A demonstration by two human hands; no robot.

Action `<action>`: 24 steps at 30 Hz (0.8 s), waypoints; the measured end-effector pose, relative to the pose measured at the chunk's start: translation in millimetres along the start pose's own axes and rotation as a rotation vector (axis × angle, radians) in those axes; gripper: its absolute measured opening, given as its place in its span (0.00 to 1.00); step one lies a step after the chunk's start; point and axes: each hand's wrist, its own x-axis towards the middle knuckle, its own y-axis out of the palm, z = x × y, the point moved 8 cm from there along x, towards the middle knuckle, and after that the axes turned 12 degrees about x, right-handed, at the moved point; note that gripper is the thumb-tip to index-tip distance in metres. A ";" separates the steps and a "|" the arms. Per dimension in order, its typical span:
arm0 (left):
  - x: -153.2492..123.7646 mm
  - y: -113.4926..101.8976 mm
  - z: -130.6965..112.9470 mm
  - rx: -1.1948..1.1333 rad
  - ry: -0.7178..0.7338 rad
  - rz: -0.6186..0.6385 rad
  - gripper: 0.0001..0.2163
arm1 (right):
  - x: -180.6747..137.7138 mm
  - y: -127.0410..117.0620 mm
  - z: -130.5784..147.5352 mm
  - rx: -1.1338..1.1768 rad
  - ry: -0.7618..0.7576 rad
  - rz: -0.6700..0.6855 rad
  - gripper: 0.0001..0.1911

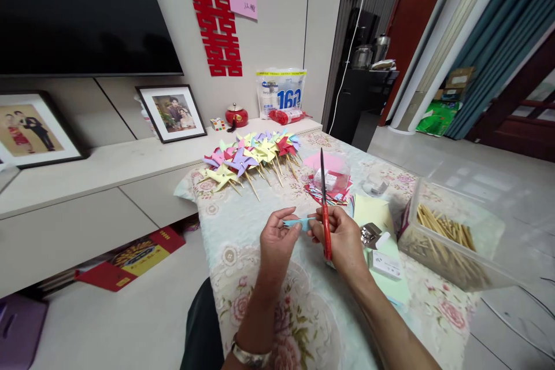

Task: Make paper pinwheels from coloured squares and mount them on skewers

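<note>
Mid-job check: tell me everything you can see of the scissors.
The scissors have red, plastic-looking handles and slim, dark, metallic-looking blades that appear closed. They are held in the right hand, above the floral tablecloth, tips pointing forward. Whether they touch the blue paper strip beside them cannot be told.
</note>
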 end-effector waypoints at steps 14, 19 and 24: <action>-28.1 37.8 41.4 -0.204 -0.601 0.466 0.26 | -10.0 2.5 5.8 -0.003 0.105 0.349 0.19; -28.4 38.3 24.9 -0.316 -0.512 0.528 0.21 | -11.5 4.3 3.1 -0.045 0.105 0.388 0.17; -19.9 28.1 28.3 -0.373 -0.485 0.434 0.24 | -9.8 -1.0 12.2 0.028 0.057 0.263 0.19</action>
